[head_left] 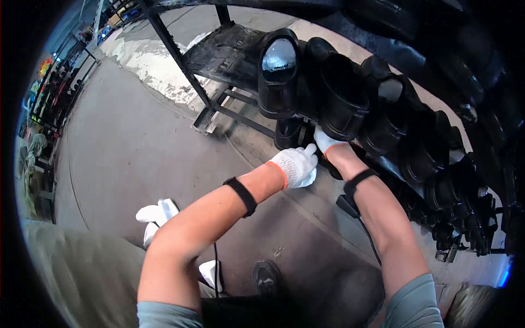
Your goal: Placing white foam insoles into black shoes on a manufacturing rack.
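My left hand (295, 167), in a white knit glove with an orange cuff, is closed beside the lower shelf of a black shoe rack. From under its fingers shows a small shiny whitish sheet (310, 179). My right hand (327, 140), gloved alike, reaches in below a black shoe (343, 104); its fingers are hidden there. Just left of the hands a black shoe (287, 133) sits on the lower level. Above it, another black shoe (276, 98) has silvery, foil-like material (280, 57) in its opening.
Rows of black shoes (435, 158) fill the rack (221, 54) toward the right. White crumpled pieces (156, 216) and another white piece (210, 273) lie low at the left. A black cable (372, 240) hangs by my right forearm. More loaded racks (46, 109) stand far left.
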Demonstrator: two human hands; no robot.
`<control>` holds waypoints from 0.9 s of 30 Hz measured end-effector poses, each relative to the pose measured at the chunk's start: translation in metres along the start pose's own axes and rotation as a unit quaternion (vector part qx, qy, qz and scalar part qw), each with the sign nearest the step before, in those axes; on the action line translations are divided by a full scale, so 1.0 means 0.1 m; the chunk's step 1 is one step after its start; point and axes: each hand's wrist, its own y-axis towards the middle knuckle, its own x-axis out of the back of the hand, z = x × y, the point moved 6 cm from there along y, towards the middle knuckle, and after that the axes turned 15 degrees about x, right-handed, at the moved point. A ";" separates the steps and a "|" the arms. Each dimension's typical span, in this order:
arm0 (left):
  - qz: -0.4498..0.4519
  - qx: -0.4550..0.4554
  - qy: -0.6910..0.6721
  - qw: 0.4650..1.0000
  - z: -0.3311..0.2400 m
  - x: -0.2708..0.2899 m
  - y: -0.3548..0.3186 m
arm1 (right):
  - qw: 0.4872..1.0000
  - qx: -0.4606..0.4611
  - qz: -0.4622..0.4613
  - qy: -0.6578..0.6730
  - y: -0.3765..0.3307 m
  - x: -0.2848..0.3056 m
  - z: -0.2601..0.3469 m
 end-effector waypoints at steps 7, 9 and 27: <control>0.127 0.163 -0.491 0.846 -0.13 1.51 -0.82 | 0.867 0.064 0.060 0.490 -1.36 1.81 1.18; 0.083 0.154 -0.541 0.822 -0.37 1.81 -0.79 | 0.928 0.131 -0.049 0.345 -1.34 2.42 1.31; -0.096 0.139 -0.123 0.978 -0.23 2.09 -0.05 | 0.959 0.166 0.206 0.103 0.54 2.28 1.56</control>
